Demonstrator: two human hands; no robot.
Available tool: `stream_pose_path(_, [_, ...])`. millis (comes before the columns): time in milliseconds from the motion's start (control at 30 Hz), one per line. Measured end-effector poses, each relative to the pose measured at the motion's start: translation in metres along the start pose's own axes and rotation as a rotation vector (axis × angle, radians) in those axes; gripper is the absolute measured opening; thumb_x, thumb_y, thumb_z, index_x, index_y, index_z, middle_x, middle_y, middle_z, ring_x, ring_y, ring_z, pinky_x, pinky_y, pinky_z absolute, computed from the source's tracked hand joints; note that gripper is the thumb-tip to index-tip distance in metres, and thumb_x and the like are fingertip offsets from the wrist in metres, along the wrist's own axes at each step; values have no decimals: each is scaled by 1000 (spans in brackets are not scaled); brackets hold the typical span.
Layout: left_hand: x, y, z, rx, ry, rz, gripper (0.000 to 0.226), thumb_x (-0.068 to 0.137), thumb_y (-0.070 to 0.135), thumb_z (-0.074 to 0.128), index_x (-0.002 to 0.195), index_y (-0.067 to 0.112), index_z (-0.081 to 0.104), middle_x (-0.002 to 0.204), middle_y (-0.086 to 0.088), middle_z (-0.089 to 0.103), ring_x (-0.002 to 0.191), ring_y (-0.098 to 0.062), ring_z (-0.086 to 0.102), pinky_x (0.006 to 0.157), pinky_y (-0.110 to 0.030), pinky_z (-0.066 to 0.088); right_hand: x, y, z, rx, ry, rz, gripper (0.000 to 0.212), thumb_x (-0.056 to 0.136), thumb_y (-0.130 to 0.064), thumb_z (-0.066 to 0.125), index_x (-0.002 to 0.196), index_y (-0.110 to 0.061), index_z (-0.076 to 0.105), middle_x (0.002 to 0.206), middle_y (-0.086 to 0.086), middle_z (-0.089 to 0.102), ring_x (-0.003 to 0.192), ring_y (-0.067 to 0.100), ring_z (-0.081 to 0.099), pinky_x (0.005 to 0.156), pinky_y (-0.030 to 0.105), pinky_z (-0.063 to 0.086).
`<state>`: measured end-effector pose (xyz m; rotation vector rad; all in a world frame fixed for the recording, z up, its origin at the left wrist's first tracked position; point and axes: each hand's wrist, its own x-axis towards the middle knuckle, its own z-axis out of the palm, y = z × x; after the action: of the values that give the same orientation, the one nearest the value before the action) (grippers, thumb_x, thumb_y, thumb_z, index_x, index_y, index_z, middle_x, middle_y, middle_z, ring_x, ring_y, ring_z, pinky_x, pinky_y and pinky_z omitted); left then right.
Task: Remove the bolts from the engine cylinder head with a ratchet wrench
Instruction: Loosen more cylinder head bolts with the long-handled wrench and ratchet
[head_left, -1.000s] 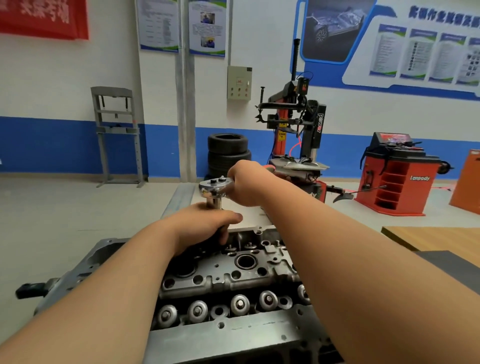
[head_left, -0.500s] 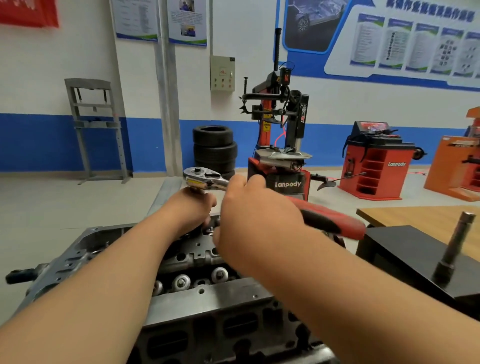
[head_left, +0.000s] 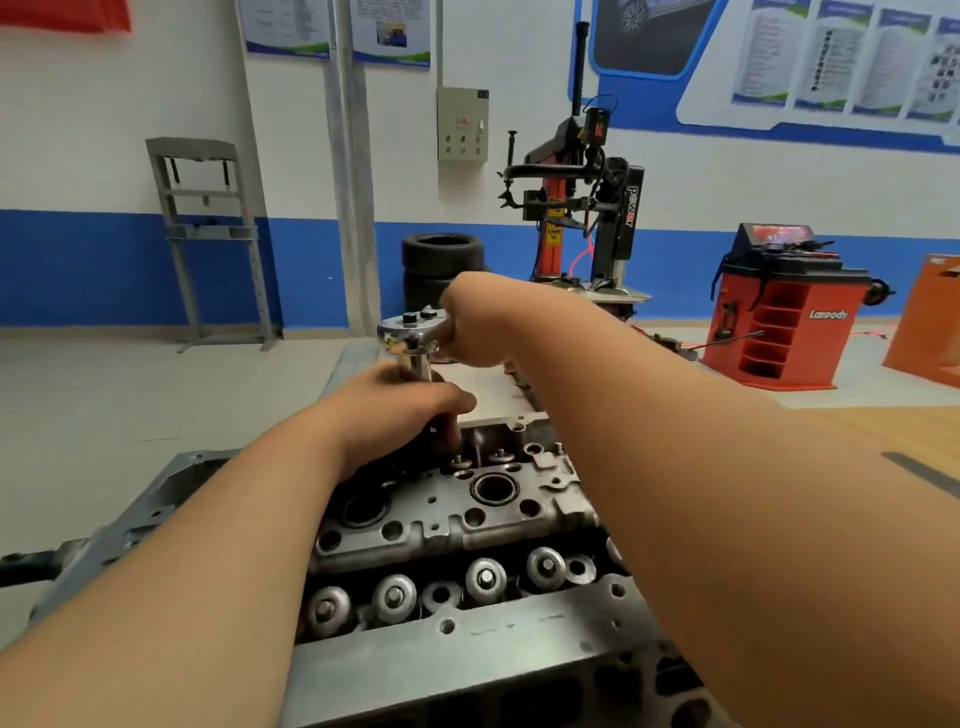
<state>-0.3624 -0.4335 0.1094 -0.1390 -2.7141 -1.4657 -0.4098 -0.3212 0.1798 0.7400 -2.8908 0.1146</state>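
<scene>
The grey cast-metal engine cylinder head (head_left: 452, 519) lies low in view, toward 6 o'clock. At its far end, about 12 o'clock, the chrome ratchet wrench (head_left: 413, 332) sits atop a steel extension shaft (head_left: 418, 368) that drops toward the head. The left hand (head_left: 395, 415) curls round that shaft just under the ratchet. The right hand (head_left: 478, 327), at 1 o'clock from it, is fisted round the wrench's handle, hiding it. Small bolts (head_left: 501, 457) sit just right of the left fingers. Stacked black tyres (head_left: 441, 254) stand beyond at 12 o'clock.
</scene>
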Motion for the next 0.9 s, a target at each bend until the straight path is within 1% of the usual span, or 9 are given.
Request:
stream_pose_path(200, [4,0,5,105,92,-15,46,77,41,53,39,16,53,54,-1,61,61,-16,50,74,-37,44,-2,-2,9,203,93,-90,33,93,-17,51,125,-8,53,111,10,57,98,25,54,85,34,46])
stream_pose_path(267, [1,1,7,103,132,-26,48,80,38,53,37,16,52,53,-1,62,65,-18,55,83,-39,46,-5,-4,10,191,97,-60,35,94,-20,49,127,-6,51,117,13,55,100,26,48,84,32,44])
stream_pose_path(367, [-3,4,10,103,182,-46,51,83,32,53,35,16,53,50,2,62,78,-23,63,86,-37,46,-10,-3,8,136,80,66,35,95,-28,50,124,-7,51,111,12,52,94,26,45,84,32,40])
stream_pose_path(500, [-6,9,14,90,205,-51,53,86,29,52,34,15,54,44,1,58,62,-23,56,75,-37,45,-47,5,12,170,120,275,46,88,-22,62,124,-11,35,121,10,34,74,24,45,59,34,37])
stream_pose_path(633, [-8,11,19,103,215,-63,57,88,26,52,32,13,52,39,1,53,46,-15,49,60,-30,36,-107,3,17,-23,182,273,57,84,-20,66,125,-14,27,113,10,30,68,27,41,43,31,28])
stream_pose_path(700, [-9,14,20,102,269,-72,51,89,19,49,38,16,50,40,1,51,44,-14,45,55,-29,34,-130,-6,12,-23,165,208,62,87,-24,63,134,-12,25,114,12,30,67,25,38,40,29,28])
stream_pose_path(767, [-9,17,23,158,297,-25,34,93,14,46,60,20,53,56,1,55,56,-13,48,57,-28,40,-145,-21,11,-52,146,127,67,90,-23,61,140,-7,20,121,16,30,71,24,40,42,30,33])
stream_pose_path(833, [-5,16,30,283,295,12,15,93,21,47,83,25,58,83,3,59,74,-14,54,69,-26,47,-148,-35,15,-161,144,64,73,89,-10,62,141,2,13,126,23,27,90,30,47,43,29,33])
stream_pose_path(900, [-6,14,34,351,378,21,10,89,27,52,95,28,60,95,5,60,81,-13,54,68,-21,44,-139,-38,14,-163,93,86,70,87,-1,61,139,5,16,128,25,28,105,34,47,43,29,33])
